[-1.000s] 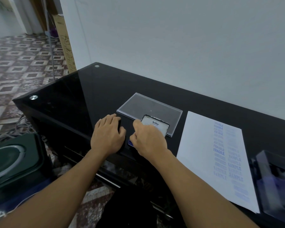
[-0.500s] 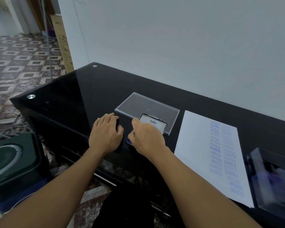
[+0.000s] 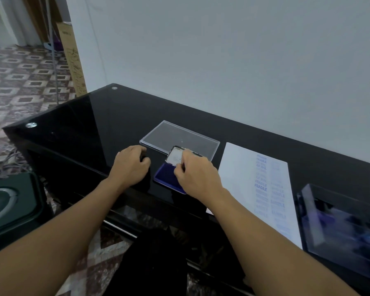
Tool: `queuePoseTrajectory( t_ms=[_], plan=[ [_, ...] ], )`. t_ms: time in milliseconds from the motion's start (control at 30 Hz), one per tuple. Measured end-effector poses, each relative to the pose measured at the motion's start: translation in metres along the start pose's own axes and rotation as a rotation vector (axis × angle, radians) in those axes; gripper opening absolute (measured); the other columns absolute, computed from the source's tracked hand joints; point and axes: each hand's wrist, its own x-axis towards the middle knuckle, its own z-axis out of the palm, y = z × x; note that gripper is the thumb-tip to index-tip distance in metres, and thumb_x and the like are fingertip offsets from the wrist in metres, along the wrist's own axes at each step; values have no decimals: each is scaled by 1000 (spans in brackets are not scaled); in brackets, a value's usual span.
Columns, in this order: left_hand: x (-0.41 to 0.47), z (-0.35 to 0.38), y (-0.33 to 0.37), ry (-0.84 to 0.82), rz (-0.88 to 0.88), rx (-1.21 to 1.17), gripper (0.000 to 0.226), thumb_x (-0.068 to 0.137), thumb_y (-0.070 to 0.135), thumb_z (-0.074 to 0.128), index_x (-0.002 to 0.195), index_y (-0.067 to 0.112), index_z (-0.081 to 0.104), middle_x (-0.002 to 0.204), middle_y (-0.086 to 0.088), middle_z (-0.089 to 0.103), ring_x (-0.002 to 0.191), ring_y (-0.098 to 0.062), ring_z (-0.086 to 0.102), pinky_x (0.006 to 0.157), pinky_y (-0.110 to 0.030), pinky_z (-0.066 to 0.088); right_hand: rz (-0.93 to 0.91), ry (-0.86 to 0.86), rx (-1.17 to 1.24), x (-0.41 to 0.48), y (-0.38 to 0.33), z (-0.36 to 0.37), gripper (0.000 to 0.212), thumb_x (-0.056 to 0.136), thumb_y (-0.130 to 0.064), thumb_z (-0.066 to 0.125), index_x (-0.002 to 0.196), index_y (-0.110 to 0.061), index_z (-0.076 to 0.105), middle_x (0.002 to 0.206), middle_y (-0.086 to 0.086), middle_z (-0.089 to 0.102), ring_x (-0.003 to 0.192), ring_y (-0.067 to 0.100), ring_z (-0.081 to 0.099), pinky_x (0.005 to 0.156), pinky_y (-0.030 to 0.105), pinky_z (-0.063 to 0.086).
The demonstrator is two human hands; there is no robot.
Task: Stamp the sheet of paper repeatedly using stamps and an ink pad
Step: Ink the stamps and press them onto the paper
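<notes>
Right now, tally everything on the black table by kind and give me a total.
Clear plastic: 2, flat lid and box
Ink pad, lid up: 1
Paper sheet: 1
Dark stamp in left hand, barely visible: 1
Total: 5

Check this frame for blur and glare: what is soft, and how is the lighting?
Head view: flat, soft light with no hard shadows; the black glass table mirrors the pale wall as a dull sheen; the clear box at the right edge is smeared by blur; stamped words on the sheet of paper are mostly too soft to read.
</notes>
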Motion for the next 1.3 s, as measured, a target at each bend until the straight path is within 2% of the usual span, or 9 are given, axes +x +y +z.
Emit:
queuePoseTrajectory(
  t_ms=[100,200,300,467,600,833,967,1133,1300],
  plan=[
    [-5,0,21,-26,25,-63,40,90,30,51,127,15,58,133,-6,56,119,-23,52,101,-43,45,84,13,-36,-13,19,-15,20,102,-32,46,87,-20,39,69,-6,46,60,13,43,48,28,29],
    [-12,6,53,-54,132,-79,39,90,29,50,126,15,57,133,-2,56,120,-20,50,101,-39,44,154,45,-42,-29,37,-28,19,99,-31,47,87,-17,43,70,0,52,63,22,51,52,32,36],
    [-20,13,85,-83,234,-82,38,93,22,50,129,13,55,137,-3,53,126,-21,46,105,-38,40,225,50,-40,-46,55,-43,21,99,-30,48,83,-18,43,71,1,55,63,20,52,52,31,38],
    [-39,31,125,-98,364,-118,31,94,21,52,122,10,59,129,-5,58,117,-22,52,103,-39,42,326,69,-76,-73,87,-68,24,98,-31,50,80,-18,43,72,1,59,62,19,54,50,30,38],
    [-56,49,142,-165,409,-156,32,94,23,51,124,11,56,129,-3,56,119,-21,47,102,-38,41,402,90,-103,-91,108,-85,24,97,-34,49,82,-15,47,71,0,58,63,20,53,51,29,37],
    [-71,78,153,-257,426,-120,39,98,24,47,135,13,50,143,1,47,134,-17,35,109,-33,32,426,46,-51,-109,125,-93,20,94,-27,51,79,-13,48,63,-7,54,61,19,50,54,31,39],
    [-78,89,149,-241,450,-122,39,97,22,47,135,11,50,142,-1,47,135,-17,34,110,-33,31,430,-23,-58,-112,129,-86,19,93,-28,51,78,-16,46,69,-2,56,63,21,50,57,33,42],
    [-82,100,137,-202,481,-44,46,96,27,44,137,9,51,151,-6,42,141,-21,31,117,-35,25,415,-70,-84,-111,130,-77,19,93,-28,51,79,-16,47,71,1,57,62,20,49,54,31,38],
    [-82,99,137,-196,477,-26,50,93,32,39,136,10,52,151,-7,42,141,-21,32,116,-37,27,418,-101,-105,-111,131,-73,19,93,-28,51,80,-15,47,72,3,58,61,20,46,52,30,34]
  ],
)
